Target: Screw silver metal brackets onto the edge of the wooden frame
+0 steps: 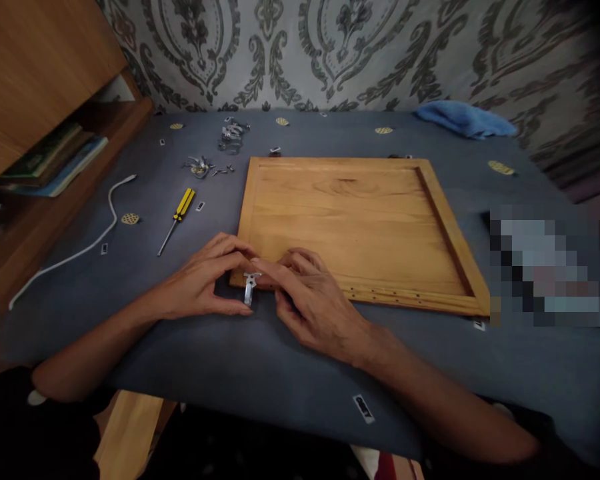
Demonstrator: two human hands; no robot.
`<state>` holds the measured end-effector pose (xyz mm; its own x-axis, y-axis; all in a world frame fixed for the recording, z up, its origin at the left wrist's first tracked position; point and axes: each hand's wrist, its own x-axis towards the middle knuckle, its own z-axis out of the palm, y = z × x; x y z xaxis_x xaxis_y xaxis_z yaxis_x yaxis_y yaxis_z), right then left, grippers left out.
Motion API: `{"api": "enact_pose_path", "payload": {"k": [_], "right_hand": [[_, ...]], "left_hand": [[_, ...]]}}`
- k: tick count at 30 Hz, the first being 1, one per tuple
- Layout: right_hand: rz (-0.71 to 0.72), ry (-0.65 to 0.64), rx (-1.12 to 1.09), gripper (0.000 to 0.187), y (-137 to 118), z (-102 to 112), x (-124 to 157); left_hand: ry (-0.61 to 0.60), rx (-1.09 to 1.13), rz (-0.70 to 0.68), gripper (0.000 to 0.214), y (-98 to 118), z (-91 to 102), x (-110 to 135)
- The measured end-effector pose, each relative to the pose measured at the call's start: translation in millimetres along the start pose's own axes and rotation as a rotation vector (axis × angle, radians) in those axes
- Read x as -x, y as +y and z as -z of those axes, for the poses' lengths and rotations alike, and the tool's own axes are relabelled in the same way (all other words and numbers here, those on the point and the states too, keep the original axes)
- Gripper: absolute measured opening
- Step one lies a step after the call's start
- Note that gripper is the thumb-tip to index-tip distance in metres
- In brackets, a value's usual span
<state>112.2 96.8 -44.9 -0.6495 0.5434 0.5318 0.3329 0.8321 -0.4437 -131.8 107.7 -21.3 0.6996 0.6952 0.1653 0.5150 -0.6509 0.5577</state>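
Since the action is all at the fingertips, start there: the left hand (197, 280) has its thumb and index finger curved around a small metal fitting (249, 292), looks like a pinch end to end. The right hand (317, 300) has a fingertip right up at the top of that piece; can't tell if it's actually gripping it or just steadying. Its other fingers are curled by the framed wooden panel (350, 220), which lies flat on the table (220, 373), and the fitting sits just off its near left corner.

My read: they're sorting out how the fitting goes before it meets the wood. The next move probably calls for turning it the right way round and lining it up with the near edge, where there's a row of small holes (397, 293) further right.

Further out, there's a yellow-handled screwdriver (181, 208) to the left, loose screws (224, 171) behind it, and more metal parts (234, 137) beyond. Blue cloth (465, 120) is way back right.
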Motion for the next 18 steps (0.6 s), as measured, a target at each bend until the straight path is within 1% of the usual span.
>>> {"api": "enact_pose_path", "payload": {"k": [11,15,18], "right_hand": [[0.000,0.007,-0.009,0.083,0.0,-0.3,-0.7],[-0.006,0.022,-0.028,0.078,0.3,-0.6,0.3],[-0.065,0.083,-0.076,0.070,-0.3,0.5,1.5]], "left_hand": [[0.010,0.022,-0.009,0.046,-0.6,-0.5,0.1],[-0.010,0.048,0.031,0.043,0.2,0.1,-0.7],[0.006,0.076,0.037,0.043,0.1,-1.0,-0.3]]}}
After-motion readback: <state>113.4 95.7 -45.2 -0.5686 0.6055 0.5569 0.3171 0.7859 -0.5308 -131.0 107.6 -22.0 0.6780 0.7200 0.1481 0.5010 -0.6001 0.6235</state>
